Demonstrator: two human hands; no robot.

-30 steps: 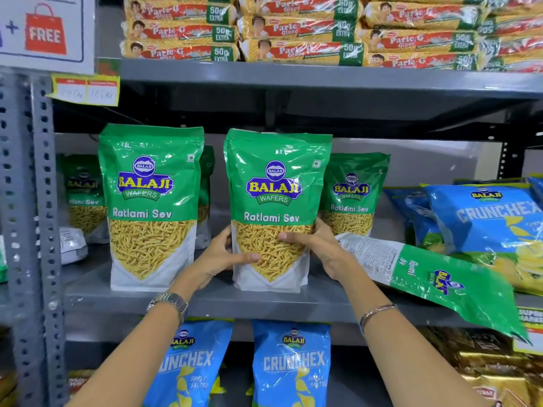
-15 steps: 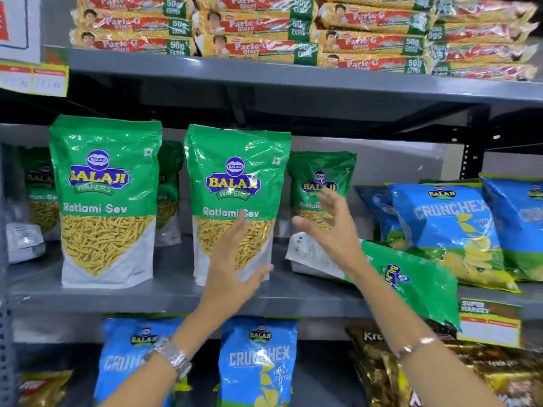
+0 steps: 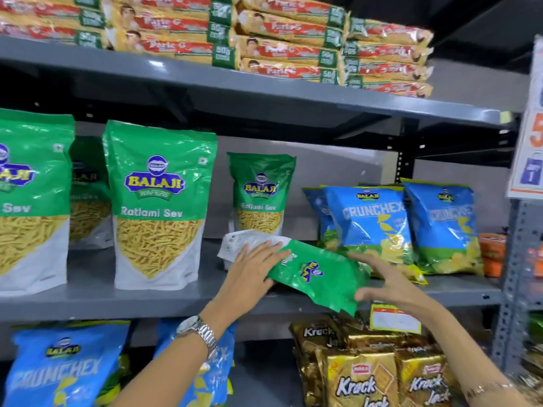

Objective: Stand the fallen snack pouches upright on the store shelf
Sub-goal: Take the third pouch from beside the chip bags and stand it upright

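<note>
A green Balaji Ratlami Sev pouch [image 3: 317,274] lies fallen flat on the grey middle shelf [image 3: 164,302], its top end hanging over the front edge. My left hand [image 3: 249,271] rests flat on its white bottom end, fingers spread. My right hand [image 3: 382,277] hovers open beside its right side, fingers apart, touching or nearly touching the pouch. Left of them stand upright green pouches: one at the front [image 3: 158,204], one at the far left [image 3: 29,201], a smaller-looking one further back [image 3: 260,192].
Blue Crunchex bags [image 3: 373,221] lean at the right of the same shelf. Parle-G packs [image 3: 288,45] are stacked on the shelf above. Below sit gold Krack Jack packs [image 3: 367,374] and more Crunchex bags [image 3: 58,365]. A perforated upright post [image 3: 517,274] stands at the right.
Both hands let go of the upright front pouch and moved right and down to the fallen pouch. The view swung to the right.
</note>
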